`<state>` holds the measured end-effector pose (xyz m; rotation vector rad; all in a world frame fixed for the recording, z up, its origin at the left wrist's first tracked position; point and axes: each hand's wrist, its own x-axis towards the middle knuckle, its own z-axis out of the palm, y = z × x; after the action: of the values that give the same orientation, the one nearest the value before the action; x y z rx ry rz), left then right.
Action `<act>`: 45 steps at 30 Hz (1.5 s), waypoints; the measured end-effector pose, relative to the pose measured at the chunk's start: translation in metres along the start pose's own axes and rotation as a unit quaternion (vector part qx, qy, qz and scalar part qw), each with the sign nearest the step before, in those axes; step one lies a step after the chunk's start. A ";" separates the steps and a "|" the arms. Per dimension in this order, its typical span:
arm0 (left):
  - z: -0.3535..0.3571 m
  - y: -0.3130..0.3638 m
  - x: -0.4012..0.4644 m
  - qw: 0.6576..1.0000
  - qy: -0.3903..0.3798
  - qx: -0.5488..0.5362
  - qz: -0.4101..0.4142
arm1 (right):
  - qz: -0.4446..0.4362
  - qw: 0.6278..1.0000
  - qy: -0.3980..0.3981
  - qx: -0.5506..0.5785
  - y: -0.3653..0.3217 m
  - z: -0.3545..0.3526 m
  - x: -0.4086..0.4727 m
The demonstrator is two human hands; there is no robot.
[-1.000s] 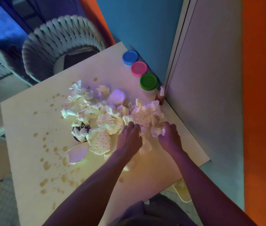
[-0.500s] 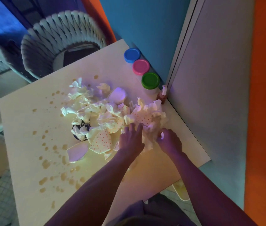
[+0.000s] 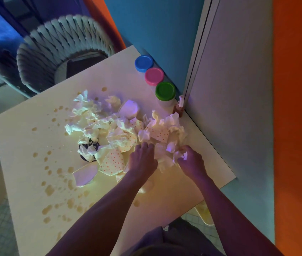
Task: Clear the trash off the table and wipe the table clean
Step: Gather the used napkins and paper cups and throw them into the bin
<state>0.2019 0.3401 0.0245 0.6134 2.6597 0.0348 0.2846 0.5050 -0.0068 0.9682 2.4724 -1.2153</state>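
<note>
Gathering trash | left hand (image 3: 142,161) fingers curled into crumpled napkins (image 3: 157,137); right hand (image 3: 190,161) pinching tissue wad (image 3: 178,155) | risk: loose scraps dragged through brown spills (image 3: 50,189), smearing table (image 3: 26,145)

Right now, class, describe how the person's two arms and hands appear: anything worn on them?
Both forearms are bare, with no sleeves in view. The left hand and right hand wear no gloves, and no rings, watch or bracelet show. Coloured room light tints them purple.
</note>
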 end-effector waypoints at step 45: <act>-0.043 -0.027 0.011 0.984 0.049 -0.150 -0.082 | -0.012 0.996 0.014 -0.087 -0.032 0.011 0.019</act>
<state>0.1640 0.3231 0.0568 0.3003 2.7141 0.4213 0.2485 0.4917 -0.0030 0.9173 2.5664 -0.9782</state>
